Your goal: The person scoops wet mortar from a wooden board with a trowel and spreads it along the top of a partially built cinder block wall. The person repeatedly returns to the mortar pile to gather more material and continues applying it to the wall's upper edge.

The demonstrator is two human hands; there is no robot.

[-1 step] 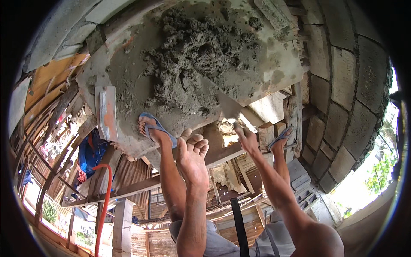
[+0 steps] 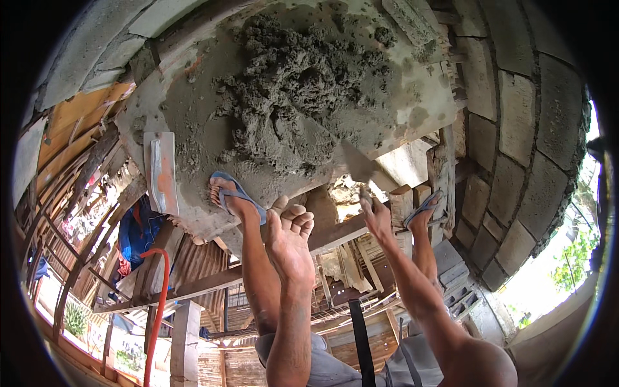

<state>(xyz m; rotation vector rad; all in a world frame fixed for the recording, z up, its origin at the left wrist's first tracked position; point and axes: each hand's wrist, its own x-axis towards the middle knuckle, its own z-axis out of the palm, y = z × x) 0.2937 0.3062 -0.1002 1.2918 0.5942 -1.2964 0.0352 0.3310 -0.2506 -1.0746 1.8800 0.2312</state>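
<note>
A big heap of wet grey mortar [image 2: 296, 90] lies on a mortar-smeared board [image 2: 412, 97] in front of me. My right hand [image 2: 376, 218] grips the handle of a pointed trowel [image 2: 356, 164], whose blade rests at the near edge of the heap. Beside it, my left hand [image 2: 290, 237] hangs over the board's near edge with fingers loosely bent and nothing in it. My left foot [image 2: 231, 193], in a blue flip-flop, stands on the board's near edge. The right foot [image 2: 425, 213] stands on timber to the right.
A flat plastering float [image 2: 161, 171] with an orange grip lies on the board's left end. A grey block wall [image 2: 516, 161] curves along the right. Wooden beams [image 2: 206, 284], a red hose [image 2: 158, 303] and blue cloth [image 2: 138, 232] are below to the left.
</note>
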